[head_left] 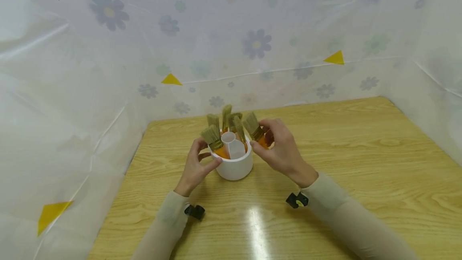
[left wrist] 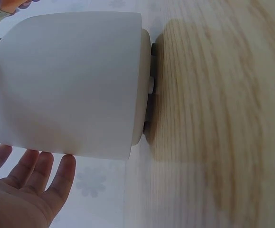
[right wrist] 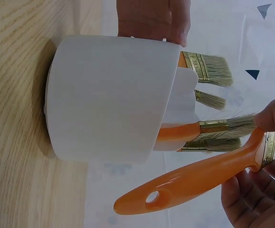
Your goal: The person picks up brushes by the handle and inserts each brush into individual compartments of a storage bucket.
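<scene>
A white round brush holder (head_left: 234,170) with inner dividers stands on the table, several paintbrushes (head_left: 211,137) upright in it, bristles up. My left hand (head_left: 193,169) holds the holder at its left side, thumb at the front rim; in the left wrist view its fingertips (left wrist: 67,164) touch the smooth wall. Just right of the rim, my right hand (head_left: 283,151) pinches another paintbrush (right wrist: 189,180) by the neck below the bristles. That brush is outside the holder, its orange handle with a hanging hole slanting down beside the wall in the right wrist view.
The wood-grain table (head_left: 361,151) extends to both sides. Translucent plastic sheeting (head_left: 216,43) with flower prints and yellow triangles hangs behind and at the sides. Each wrist wears a small black camera (head_left: 195,212).
</scene>
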